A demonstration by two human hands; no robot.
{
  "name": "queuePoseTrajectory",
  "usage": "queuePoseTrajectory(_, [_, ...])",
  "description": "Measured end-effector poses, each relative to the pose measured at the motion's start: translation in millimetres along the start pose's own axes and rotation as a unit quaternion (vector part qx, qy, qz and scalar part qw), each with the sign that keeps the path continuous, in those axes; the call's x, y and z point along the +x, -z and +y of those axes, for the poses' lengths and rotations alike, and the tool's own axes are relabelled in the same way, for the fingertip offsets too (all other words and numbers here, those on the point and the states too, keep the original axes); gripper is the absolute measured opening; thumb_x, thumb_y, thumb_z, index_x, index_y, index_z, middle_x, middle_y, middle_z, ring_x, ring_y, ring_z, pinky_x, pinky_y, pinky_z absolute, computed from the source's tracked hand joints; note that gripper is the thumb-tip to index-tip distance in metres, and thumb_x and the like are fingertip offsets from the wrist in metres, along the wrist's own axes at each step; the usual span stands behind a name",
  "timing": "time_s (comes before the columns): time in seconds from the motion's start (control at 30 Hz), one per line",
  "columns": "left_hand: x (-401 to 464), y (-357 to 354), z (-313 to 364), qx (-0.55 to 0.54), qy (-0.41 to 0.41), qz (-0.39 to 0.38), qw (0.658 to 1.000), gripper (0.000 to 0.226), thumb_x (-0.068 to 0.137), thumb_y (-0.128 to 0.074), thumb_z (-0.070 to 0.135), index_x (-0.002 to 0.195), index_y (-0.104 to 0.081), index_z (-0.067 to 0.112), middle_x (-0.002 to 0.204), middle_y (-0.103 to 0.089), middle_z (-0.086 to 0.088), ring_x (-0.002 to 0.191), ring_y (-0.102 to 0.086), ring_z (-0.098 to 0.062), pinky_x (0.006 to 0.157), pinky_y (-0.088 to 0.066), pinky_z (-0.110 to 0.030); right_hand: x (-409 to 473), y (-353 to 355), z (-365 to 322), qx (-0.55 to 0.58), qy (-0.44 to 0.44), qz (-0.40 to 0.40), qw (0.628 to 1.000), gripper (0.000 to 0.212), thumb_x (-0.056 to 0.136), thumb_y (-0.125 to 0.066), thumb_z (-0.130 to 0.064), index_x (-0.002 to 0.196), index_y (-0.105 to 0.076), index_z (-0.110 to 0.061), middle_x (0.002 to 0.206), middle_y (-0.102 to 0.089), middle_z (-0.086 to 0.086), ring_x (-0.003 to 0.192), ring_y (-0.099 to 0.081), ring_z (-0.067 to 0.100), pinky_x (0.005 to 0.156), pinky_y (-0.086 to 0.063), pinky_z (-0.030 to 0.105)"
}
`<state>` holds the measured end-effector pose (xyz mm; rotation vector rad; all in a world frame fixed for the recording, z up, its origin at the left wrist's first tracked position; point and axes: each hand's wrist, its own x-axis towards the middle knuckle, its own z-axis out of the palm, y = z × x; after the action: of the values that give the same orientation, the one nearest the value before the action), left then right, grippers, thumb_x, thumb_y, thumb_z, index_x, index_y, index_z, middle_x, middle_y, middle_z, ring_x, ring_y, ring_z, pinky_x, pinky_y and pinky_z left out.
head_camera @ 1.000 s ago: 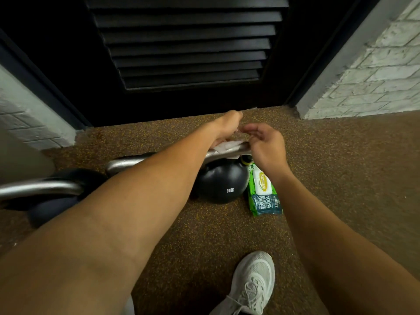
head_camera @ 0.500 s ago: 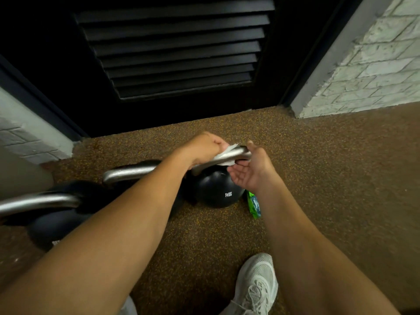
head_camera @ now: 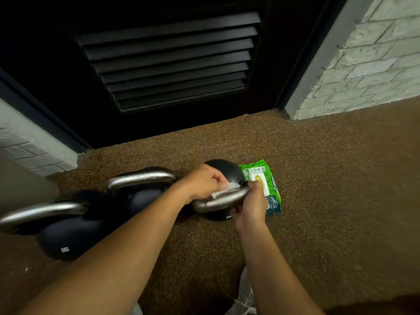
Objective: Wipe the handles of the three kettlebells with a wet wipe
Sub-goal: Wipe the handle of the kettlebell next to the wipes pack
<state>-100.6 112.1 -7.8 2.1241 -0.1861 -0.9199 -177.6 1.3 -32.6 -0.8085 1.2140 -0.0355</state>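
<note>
Three black kettlebells with steel handles stand in a row on the brown floor. The right kettlebell (head_camera: 223, 170) has its handle (head_camera: 218, 202) between my hands. My left hand (head_camera: 204, 181) presses a white wet wipe (head_camera: 223, 189) onto the top of that handle. My right hand (head_camera: 251, 206) grips the handle's right end. The middle kettlebell's handle (head_camera: 141, 178) and the left kettlebell's handle (head_camera: 43, 211) are bare. The left kettlebell's body (head_camera: 68, 237) shows below my left forearm.
A green pack of wet wipes (head_camera: 264, 178) lies on the floor just right of the right kettlebell. A black louvred door (head_camera: 172, 64) stands behind, between white brick walls (head_camera: 372, 60). My shoe (head_camera: 246, 294) is at the bottom edge.
The view has shifted and the wipes pack is again in plain sight. My left hand has slid the wipe along the right handle, and my right hand has closed on the handle's right end.
</note>
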Motion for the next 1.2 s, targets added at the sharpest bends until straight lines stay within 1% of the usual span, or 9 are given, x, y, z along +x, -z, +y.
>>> queuePoseTrajectory(0.1, [10, -4, -2, -0.034, 0.001, 0.127, 0.991, 0.014, 0.100, -0.064, 0.021, 0.093, -0.076, 0.023, 0.100, -0.074, 0.003, 0.088, -0.066, -0.016, 0.070, -0.051, -0.028, -6, 16, 12, 0.029, -0.005, 0.006, 1.000, 0.021, 0.086, -0.056, -0.036, 0.097, -0.063, -0.020, 0.099, -0.067, 0.005, 0.093, -0.060, 0.024, 0.066, -0.044, 0.031])
queuePoseTrajectory(0.2, [21, -12, 9, 0.011, -0.080, 0.245, 0.966, 0.018, 0.103, -0.058, 0.028, 0.106, -0.075, 0.025, 0.101, -0.072, 0.006, 0.090, -0.064, -0.016, 0.070, -0.045, -0.030, -8, 27, 20, 0.058, -0.006, 0.013, 0.998, 0.026, 0.086, -0.057, -0.035, 0.107, -0.063, -0.021, 0.103, -0.069, 0.006, 0.098, -0.063, 0.027, 0.069, -0.048, 0.034])
queuePoseTrajectory(0.4, [36, -68, 27, 0.095, -0.149, 0.037, 0.984, 0.024, 0.104, -0.058, 0.028, 0.122, -0.073, 0.023, 0.113, -0.075, -0.001, 0.098, -0.067, -0.020, 0.077, -0.043, -0.027, -15, 44, 27, 0.109, 0.004, 0.003, 0.994, 0.022, 0.089, -0.057, -0.031, 0.100, -0.069, -0.016, 0.077, -0.075, 0.003, 0.077, -0.069, 0.026, 0.064, -0.052, 0.032])
queuePoseTrajectory(0.57, [44, -98, 21, 0.153, -0.125, -0.078, 0.977, 0.023, 0.101, -0.061, 0.030, 0.119, -0.076, 0.028, 0.128, -0.072, 0.000, 0.117, -0.063, -0.020, 0.098, -0.046, -0.028, -10, 54, 30, 0.101, 0.010, -0.008, 0.995, 0.027, 0.093, -0.053, -0.036, 0.105, -0.071, -0.020, 0.088, -0.076, 0.004, 0.083, -0.070, 0.026, 0.062, -0.049, 0.031])
queuePoseTrajectory(0.7, [33, -86, 20, 0.109, -0.142, -0.118, 0.977, 0.023, 0.101, -0.062, 0.023, 0.118, -0.077, 0.021, 0.096, -0.072, 0.011, 0.085, -0.060, -0.003, 0.076, -0.041, -0.013, -7, 58, 28, 0.108, -0.009, -0.022, 0.994, 0.028, 0.095, -0.050, -0.042, 0.107, -0.067, -0.023, 0.084, -0.073, -0.002, 0.072, -0.066, 0.016, 0.050, -0.042, 0.021])
queuePoseTrajectory(0.9, [33, -82, 23, 0.228, -0.198, -0.091, 0.949, 0.027, 0.103, -0.056, 0.028, 0.124, -0.073, 0.032, 0.132, -0.070, -0.002, 0.121, -0.062, -0.021, 0.098, -0.048, -0.031, -6, 59, 22, 0.093, -0.025, -0.051, 0.994, 0.028, 0.096, -0.049, -0.042, 0.100, -0.069, -0.022, 0.084, -0.073, 0.000, 0.074, -0.065, 0.017, 0.058, -0.037, 0.025])
queuePoseTrajectory(1.03, [51, -68, 20, 0.397, -0.197, -0.109, 0.890, 0.032, 0.093, -0.056, 0.018, 0.120, -0.066, 0.032, 0.128, -0.068, -0.008, 0.134, -0.054, -0.035, 0.111, -0.046, -0.047, -2, 55, 25, 0.094, -0.028, -0.065, 0.993, 0.031, 0.097, -0.046, -0.043, 0.105, -0.068, -0.022, 0.096, -0.072, 0.004, 0.070, -0.062, 0.018, 0.048, -0.033, 0.020])
queuePoseTrajectory(1.1, [62, -48, 10, 0.413, -0.190, -0.042, 0.890, 0.037, 0.093, -0.052, 0.021, 0.127, -0.064, 0.032, 0.135, -0.066, -0.011, 0.140, -0.048, -0.038, 0.119, -0.036, -0.050, -1, 53, 27, 0.102, -0.031, -0.067, 0.992, 0.031, 0.097, -0.046, -0.042, 0.113, -0.065, -0.023, 0.099, -0.069, 0.005, 0.068, -0.060, 0.018, 0.041, -0.032, 0.018])
queuePoseTrajectory(1.2, [70, -3, 2, 0.284, -0.208, 0.125, 0.928, 0.042, 0.102, -0.043, 0.016, 0.136, -0.064, 0.028, 0.140, -0.065, -0.010, 0.134, -0.052, -0.041, 0.120, -0.034, -0.050, 1, 51, 29, 0.106, -0.030, -0.064, 0.992, 0.033, 0.095, -0.049, -0.041, 0.120, -0.061, -0.023, 0.102, -0.068, 0.006, 0.074, -0.060, 0.019, 0.038, -0.035, 0.019])
